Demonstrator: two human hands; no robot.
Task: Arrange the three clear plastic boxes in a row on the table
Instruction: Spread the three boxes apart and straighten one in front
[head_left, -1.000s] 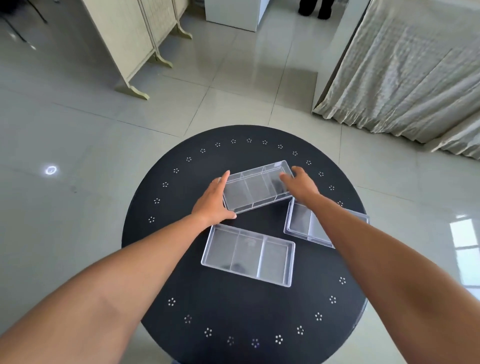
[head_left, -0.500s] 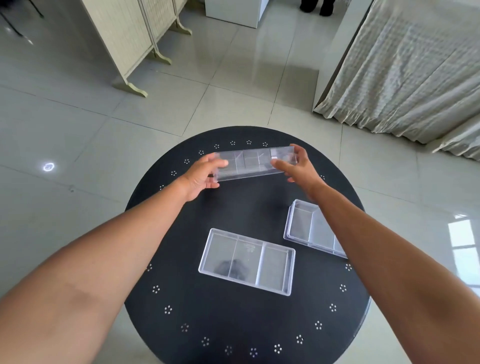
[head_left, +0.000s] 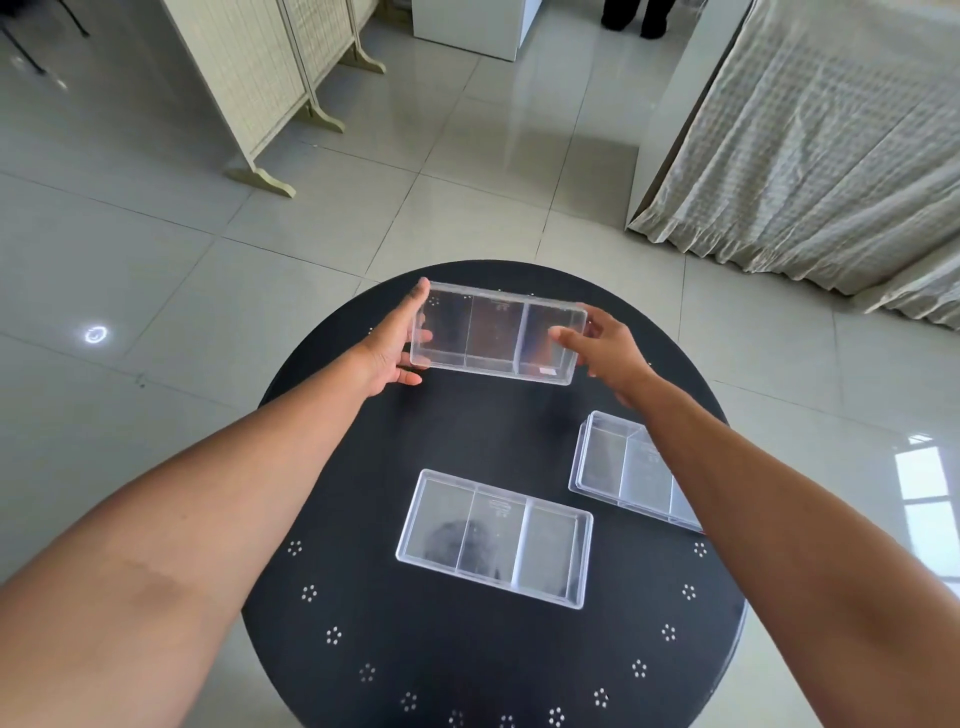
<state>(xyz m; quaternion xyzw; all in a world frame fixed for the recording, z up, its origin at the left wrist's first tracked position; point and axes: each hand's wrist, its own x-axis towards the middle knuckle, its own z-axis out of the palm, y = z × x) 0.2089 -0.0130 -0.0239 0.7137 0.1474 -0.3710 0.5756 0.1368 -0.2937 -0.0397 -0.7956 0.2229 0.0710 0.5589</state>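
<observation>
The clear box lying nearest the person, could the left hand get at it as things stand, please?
Probably not yet: the left hand grips one end of the held box, with the right hand at the other. Once freed, yes; the near box lies uncovered on the table.

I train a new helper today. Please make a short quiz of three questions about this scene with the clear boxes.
1. True or false: both hands hold the far box.
2. How many compartments does the near box have?
3. What partly hides the right box? A) the right forearm B) a cloth C) the near box

Key:
1. True: the left hand and the right hand grip its two short ends.
2. Three.
3. A; it lies on the round black table.
</observation>
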